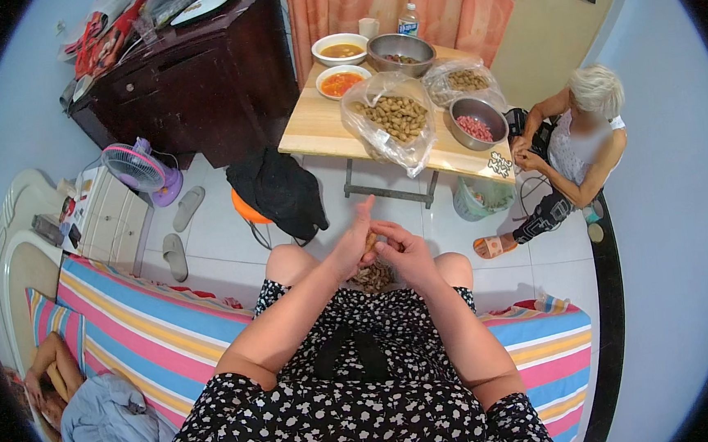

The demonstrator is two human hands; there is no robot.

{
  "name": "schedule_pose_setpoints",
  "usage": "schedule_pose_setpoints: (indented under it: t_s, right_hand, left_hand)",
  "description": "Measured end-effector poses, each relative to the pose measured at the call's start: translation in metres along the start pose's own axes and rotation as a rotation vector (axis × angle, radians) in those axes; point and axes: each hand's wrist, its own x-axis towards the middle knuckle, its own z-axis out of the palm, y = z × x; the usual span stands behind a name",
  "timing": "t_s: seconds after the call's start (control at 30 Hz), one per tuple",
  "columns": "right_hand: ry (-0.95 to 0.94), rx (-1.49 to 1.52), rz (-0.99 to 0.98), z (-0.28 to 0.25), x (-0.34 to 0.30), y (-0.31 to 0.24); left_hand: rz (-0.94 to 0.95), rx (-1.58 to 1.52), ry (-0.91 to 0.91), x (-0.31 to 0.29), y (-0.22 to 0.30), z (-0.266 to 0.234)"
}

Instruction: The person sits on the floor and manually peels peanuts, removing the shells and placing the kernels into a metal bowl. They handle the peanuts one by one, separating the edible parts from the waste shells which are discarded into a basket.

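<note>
My left hand and my right hand meet above my lap, closed together on a tan peanut in its shell. The fingers hide part of it. Just beneath them, between my knees, lies a heap of peanut shells; whatever holds the heap is mostly hidden. Ahead on the wooden table, a clear plastic bag lies open around many unshelled peanuts. To its right a steel bowl contains pink shelled peanuts.
Another bag of peanuts, a steel bowl, two soup bowls and a bottle stand farther back. A seated person is at the table's right, beside a green bin. Someone lies on the striped bed. An orange stool carries black cloth.
</note>
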Motion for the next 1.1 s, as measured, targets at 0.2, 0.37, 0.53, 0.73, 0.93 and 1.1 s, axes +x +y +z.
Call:
schedule_pose_setpoints:
  t_s: [0.2,0.37,0.53,0.73,0.93,1.1]
  right_hand:
    - [0.000,0.150,0.121,-0.001,-0.003,-0.004]
    - [0.130,-0.188,0.110,-0.014,-0.005,-0.032]
    - [0.233,-0.348,-0.095,-0.029,0.000,0.010]
    - [0.255,-0.327,-0.052,-0.023,-0.002,0.000]
    - [0.258,-0.208,-0.048,-0.024,-0.001,0.004]
    - [0.327,-0.124,0.100,-0.011,-0.004,-0.019]
  left_hand:
    - [-0.027,-0.014,-0.036,-0.005,0.003,0.007]
    - [0.295,0.323,-0.055,0.008,-0.022,-0.009]
    - [0.333,0.502,-0.042,-0.007,0.002,0.003]
    - [0.348,0.431,0.031,-0.006,-0.004,0.007]
    - [0.270,0.197,0.023,-0.002,-0.019,0.008]
    - [0.190,0.018,0.084,-0.003,-0.022,0.012]
